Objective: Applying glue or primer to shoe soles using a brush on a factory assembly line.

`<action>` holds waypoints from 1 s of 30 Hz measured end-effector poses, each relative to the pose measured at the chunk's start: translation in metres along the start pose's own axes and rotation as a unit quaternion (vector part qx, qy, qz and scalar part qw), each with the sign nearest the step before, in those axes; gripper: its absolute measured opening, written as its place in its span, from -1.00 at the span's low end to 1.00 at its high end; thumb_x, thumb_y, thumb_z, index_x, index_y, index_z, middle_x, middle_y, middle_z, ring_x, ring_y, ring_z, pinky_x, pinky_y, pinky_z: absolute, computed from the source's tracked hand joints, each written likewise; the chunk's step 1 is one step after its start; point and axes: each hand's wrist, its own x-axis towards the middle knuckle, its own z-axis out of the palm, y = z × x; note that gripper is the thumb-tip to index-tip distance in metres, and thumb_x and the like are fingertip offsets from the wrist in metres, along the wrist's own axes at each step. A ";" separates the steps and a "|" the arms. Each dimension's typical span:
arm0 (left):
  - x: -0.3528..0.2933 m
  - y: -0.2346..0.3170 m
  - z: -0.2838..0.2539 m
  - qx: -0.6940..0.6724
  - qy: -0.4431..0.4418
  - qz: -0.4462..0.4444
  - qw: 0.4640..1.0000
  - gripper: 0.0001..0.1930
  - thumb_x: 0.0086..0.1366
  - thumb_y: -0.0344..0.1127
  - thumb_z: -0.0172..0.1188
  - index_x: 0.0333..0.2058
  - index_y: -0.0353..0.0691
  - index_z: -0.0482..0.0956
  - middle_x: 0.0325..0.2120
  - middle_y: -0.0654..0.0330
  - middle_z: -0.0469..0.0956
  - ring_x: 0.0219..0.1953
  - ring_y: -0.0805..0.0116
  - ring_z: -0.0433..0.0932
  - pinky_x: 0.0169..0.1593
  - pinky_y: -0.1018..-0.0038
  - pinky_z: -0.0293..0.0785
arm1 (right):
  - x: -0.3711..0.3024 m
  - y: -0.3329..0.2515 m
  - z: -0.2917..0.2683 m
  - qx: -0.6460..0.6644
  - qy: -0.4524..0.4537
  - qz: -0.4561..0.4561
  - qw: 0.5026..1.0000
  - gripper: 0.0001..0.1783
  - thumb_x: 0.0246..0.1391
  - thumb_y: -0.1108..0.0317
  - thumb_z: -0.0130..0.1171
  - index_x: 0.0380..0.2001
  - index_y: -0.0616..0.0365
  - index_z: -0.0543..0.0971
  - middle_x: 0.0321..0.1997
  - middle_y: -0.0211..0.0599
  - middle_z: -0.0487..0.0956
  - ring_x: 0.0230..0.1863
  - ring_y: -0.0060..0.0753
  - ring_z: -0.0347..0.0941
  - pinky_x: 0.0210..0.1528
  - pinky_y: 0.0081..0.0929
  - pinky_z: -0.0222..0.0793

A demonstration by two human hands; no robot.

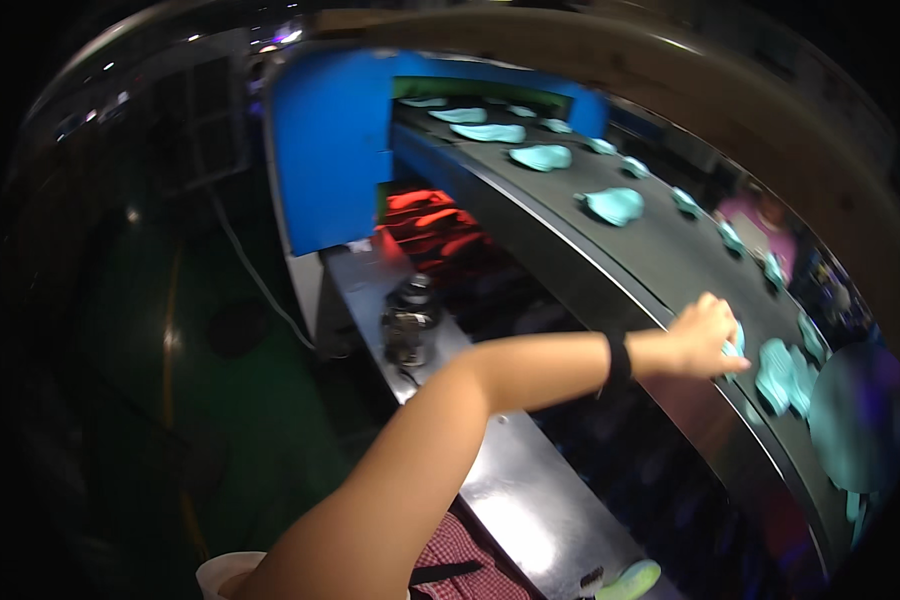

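Observation:
My left hand (pixel 705 338), with a black band on its wrist, reaches across to the near edge of a dark conveyor belt (pixel 660 250). Its fingers are closed on a teal shoe-sole-shaped piece (pixel 735 348), mostly covered by the hand. Just right of it, more teal sole pieces (pixel 776 376) lie close together on the belt. Farther up, other such pieces (pixel 613 206) come in rows from the machine opening. A large blurred teal rounded shape (pixel 860 410) stands at the far right; its kind is unclear. My right hand is out of view.
A blue machine housing (pixel 330 150) spans the belt's far end, with red-lit pieces (pixel 430 215) beneath. On the metal ledge (pixel 520 480) stand a dark bottle (pixel 408 320) and a yellow-green item (pixel 632 580). Across the belt is a person in pink (pixel 760 225).

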 end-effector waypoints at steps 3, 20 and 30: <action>-0.060 0.000 0.017 -0.223 0.310 -0.102 0.918 -0.76 0.01 -0.37 0.11 -0.30 -0.27 0.39 -0.24 0.06 0.33 -0.07 0.16 0.27 -0.07 0.30 0.28 | 0.013 0.000 0.003 0.030 -0.094 -0.025 0.995 -0.72 -0.02 0.45 0.01 -0.22 0.39 0.40 -0.28 -0.10 0.49 -0.37 -0.32 0.42 -0.36 -0.54 0.40; -0.361 0.013 0.045 -0.862 -0.091 -0.417 0.273 -0.35 0.15 -0.07 0.08 0.10 -0.33 0.13 -0.04 0.00 0.37 -0.05 0.17 0.41 0.04 0.22 0.31 | -0.034 0.048 0.075 -0.120 -0.192 -0.085 0.970 -0.70 -0.19 0.59 0.01 -0.26 0.37 0.44 -0.18 0.00 0.48 -0.20 -0.24 0.41 -0.06 -0.46 0.27; -0.336 0.045 0.060 -0.837 -0.119 -0.480 0.232 -0.09 0.05 0.48 -0.53 0.08 -0.22 0.19 -0.13 -0.12 0.39 -0.11 -0.10 0.40 -0.01 0.00 0.28 | -0.012 0.063 0.109 -0.210 -0.127 -0.002 0.969 -0.79 -0.11 0.59 0.13 -0.31 0.39 0.49 -0.32 -0.11 0.55 -0.33 -0.46 0.47 -0.22 -0.61 0.39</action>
